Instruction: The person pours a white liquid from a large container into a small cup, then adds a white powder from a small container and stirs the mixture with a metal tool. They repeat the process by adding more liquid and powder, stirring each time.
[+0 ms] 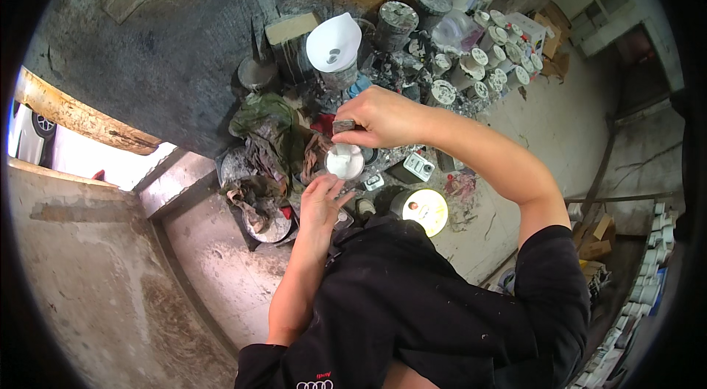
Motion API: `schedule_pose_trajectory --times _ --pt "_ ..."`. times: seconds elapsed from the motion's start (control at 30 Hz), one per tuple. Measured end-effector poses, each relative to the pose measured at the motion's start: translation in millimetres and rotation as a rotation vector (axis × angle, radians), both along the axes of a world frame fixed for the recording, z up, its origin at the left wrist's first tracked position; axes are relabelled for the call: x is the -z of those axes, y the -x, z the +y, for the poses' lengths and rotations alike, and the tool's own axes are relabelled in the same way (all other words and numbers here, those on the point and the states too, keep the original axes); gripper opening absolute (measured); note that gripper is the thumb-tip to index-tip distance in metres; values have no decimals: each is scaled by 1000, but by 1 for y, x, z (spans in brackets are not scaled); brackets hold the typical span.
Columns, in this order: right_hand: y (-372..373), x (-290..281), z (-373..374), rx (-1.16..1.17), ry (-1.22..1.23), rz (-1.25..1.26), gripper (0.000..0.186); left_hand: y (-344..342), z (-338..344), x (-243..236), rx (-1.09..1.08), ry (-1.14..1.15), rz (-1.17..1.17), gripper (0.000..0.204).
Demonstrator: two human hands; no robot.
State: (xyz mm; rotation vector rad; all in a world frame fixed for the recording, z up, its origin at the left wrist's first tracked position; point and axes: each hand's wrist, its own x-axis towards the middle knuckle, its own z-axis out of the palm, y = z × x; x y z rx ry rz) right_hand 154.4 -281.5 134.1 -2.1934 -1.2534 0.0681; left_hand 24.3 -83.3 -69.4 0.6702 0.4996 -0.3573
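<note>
My right hand (375, 117) is closed around a dark, flat tool (343, 126), held over a small round container of white, creamy material (343, 164). The lower part of the tool appears to reach down into the white material. My left hand (322, 201) is just below the container, its fingers curved and apart at the near rim; whether they touch it is hard to tell. Crumpled green cloth (258, 131) and stained rags (258, 205) lie left of the container. A white cone-shaped paper piece (331, 39) sits on a bucket behind my hands.
Many paint cans and tubs (471, 65) crowd the bench. A small metal can (418, 167) and a yellow-lidded bucket (425, 212) are at its front right. A concrete wall (88, 264) stands at lower left; boxes (596, 242) and stacked pale items (648, 278) are at right.
</note>
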Motion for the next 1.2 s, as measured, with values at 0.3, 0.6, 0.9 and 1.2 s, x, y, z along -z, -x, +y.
schedule_pose_trajectory --times 0.3,0.6,0.9,1.2 --pt "1 0 -4 -11 -59 -8 26 -5 -7 -8 27 -11 9 13" --pt "0 5 -8 -14 27 93 29 -13 -9 -6 2 -14 14 11" --pt "0 7 -12 10 2 85 28 -15 -6 -3 0 -24 -13 12" --pt "-3 7 -12 31 -29 -16 31 -15 -7 -11 17 -15 -6 10"
